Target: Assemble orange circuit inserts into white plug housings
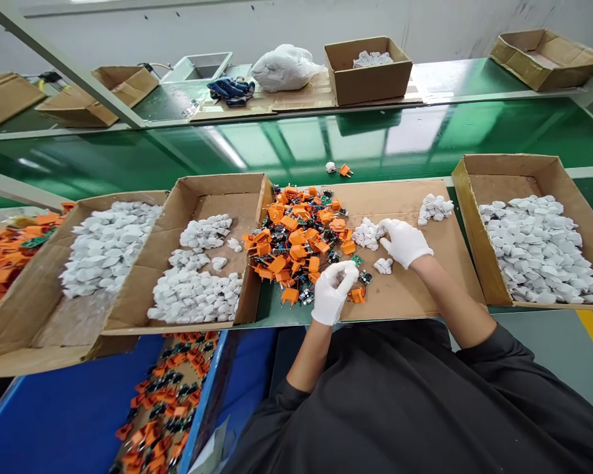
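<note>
"Head view: how are the hands posed?"

"The left hand [333, 289] is curling low beside the orange plug pile [296, 237], its thumb and fingers bending toward each other. Whether they are gripping anything, I cannot tell. The right hand [405, 243] is reaching inward over the cardboard sheet [410, 289], thumb and forefinger parting at the edge of a white clump [367, 234]. Both are wearing white gloves."

"And the count?"

"Three clumps are resting on the sheet: the one at the right fingertips, a small clump [383, 266] just below it and a far clump [435, 209] toward the right-hand box [508, 164]. One white piece [331, 167] and one orange plug [345, 170] are lying together on the green surface [277, 148]. The big pile is too tangled for counting."

"Containers?"

"Three cardboard boxes are flanking the work. The right-hand box is holding a heap of white pieces, and so is the outer left box [69, 329]. The inner left box [227, 197] is carrying three white piles and two little clumps. Four more are lining the shelf, one, the upright box [368, 85], containing white pieces."
</note>
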Tool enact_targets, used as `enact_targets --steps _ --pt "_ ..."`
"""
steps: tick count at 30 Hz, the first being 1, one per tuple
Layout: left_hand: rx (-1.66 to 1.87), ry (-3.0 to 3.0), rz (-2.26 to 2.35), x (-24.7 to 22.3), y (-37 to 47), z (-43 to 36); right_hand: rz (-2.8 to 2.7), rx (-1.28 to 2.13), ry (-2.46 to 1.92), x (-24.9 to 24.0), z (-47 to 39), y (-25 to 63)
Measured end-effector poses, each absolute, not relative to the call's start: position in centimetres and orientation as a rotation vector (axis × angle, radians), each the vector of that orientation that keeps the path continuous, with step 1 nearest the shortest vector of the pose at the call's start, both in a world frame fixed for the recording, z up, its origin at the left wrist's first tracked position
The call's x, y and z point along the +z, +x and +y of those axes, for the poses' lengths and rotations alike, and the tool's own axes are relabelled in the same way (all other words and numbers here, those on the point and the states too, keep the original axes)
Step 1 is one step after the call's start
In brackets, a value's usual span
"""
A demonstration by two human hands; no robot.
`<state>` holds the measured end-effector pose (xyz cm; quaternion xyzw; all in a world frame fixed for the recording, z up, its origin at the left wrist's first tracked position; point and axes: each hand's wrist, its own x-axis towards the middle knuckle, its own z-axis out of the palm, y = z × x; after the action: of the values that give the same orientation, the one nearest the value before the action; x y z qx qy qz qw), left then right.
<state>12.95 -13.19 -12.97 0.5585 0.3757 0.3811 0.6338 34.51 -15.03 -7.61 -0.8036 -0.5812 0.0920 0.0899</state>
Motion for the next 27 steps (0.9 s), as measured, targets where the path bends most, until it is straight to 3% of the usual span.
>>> enact_targets --steps 11,17,23,27 --pt "0.840 1.247 0.873 -13.0 13.1 -13.2 -1.624 0.444 -2.193 -8.6 -15.3 36.8" --pt "0.838 1.245 0.860 -12.1 13.1 -13.1 -1.216 0.868 -1.690 -9.2 -17.0 38.0" --pt "0.843 1.260 0.867 -11.9 13.2 -13.2 -1.518 0.278 -2.021 -9.3 -17.6 36.1" --pt "0.839 1.249 0.872 -12.4 13.2 -13.2 -1.702 0.319 -2.075 -9.5 -17.5 34.9"
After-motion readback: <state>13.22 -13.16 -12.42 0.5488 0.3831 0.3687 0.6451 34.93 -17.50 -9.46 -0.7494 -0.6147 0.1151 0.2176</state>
